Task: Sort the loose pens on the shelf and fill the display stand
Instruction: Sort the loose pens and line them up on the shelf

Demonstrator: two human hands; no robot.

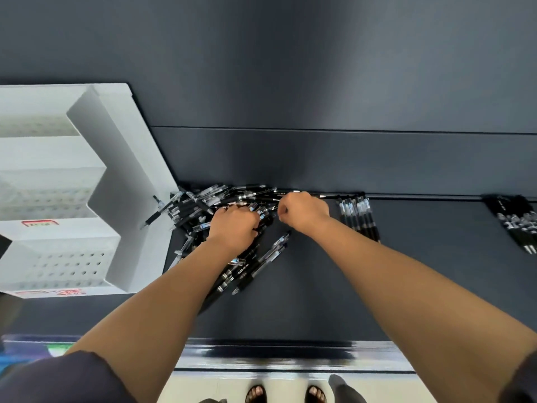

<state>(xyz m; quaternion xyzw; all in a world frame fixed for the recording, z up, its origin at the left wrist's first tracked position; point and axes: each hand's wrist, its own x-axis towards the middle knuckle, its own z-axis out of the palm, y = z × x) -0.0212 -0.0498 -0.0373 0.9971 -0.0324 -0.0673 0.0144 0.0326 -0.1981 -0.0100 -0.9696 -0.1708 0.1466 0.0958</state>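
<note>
dark sleeves (pixel 72 376) and bare forearms reach from the near edge over the dark shelf (pixel 377 286) to the heap of loose pens (pixel 200 205) against the back wall. left hand (pixel 234 228) sits on the heap's middle with knuckles bent and fingertips buried among the barrels; right hand (pixel 303 212) is curled into a fist at the heap's right edge. whether either one actually clasps a pen is hidden, so i cannot tell.

the heap lies between the white display stand (pixel 122 175) on the left and a sorted row of pens (pixel 357 213) just right of the right hand, with a second group (pixel 520 225) well apart at the far right. pens in the heap point every way; those beside the left forearm run diagonally, near-left to far-right, while the sorted row lies roughly front to back. the right hand is nearer the sorted row, the left nearer the stand, whose holed tiers look unfilled.

red labels (pixel 39 223) on the stand and white print on the barrels are too blurred to read.
</note>
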